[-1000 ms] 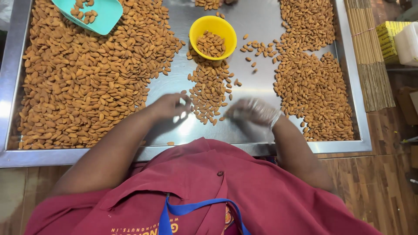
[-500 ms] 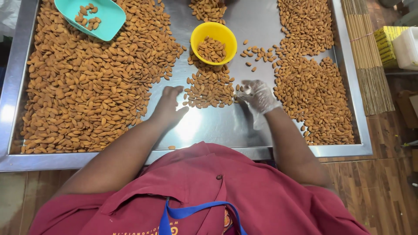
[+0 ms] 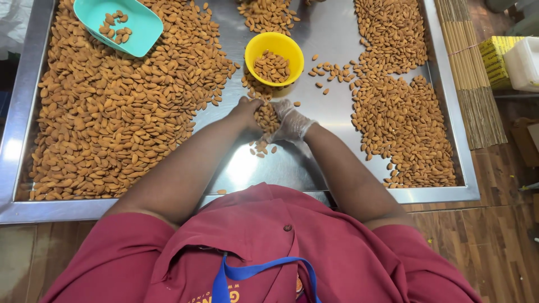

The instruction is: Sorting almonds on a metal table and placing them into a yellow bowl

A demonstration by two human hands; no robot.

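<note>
A bare left hand (image 3: 249, 110) and gloved right hand (image 3: 292, 122) cup a small heap of almonds (image 3: 266, 119) between them on the steel table (image 3: 337, 112), just below a yellow bowl (image 3: 274, 58); lifting cleanly likely needs palms closed underneath.

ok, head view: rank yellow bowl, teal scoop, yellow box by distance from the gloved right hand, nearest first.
From the right hand:
1. yellow bowl, just ahead of it, mid-tray.
2. teal scoop, far left corner, on the big almond pile.
3. yellow box, off the tray, far right.
</note>
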